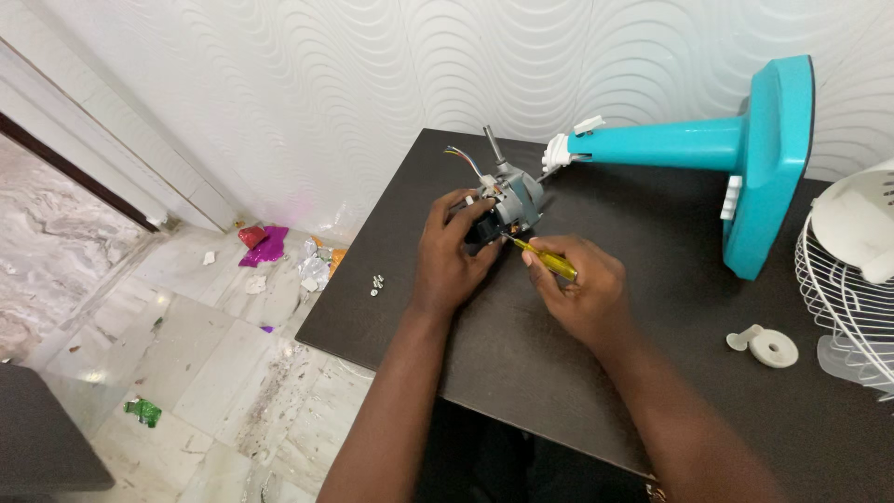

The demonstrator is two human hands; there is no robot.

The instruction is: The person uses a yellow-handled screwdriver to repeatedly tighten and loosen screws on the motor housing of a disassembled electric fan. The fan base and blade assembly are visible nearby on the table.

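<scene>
Left hand (447,256) gripped a small grey fan motor (510,200) on the dark tabletop (521,363), right hand (582,293) held a yellow screwdriver (549,261) against it, turquoise fan stand (726,149) lay behind, white fan grille (843,289) at right, small screws (375,284) near left edge.

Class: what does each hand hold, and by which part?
Left hand grips the grey fan motor by its side; right hand holds the screwdriver by its yellow handle.

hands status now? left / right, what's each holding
Left hand: closed on the grey fan motor, steadying it on the table.
Right hand: closed on the yellow-handled screwdriver, tip at the motor.
</scene>
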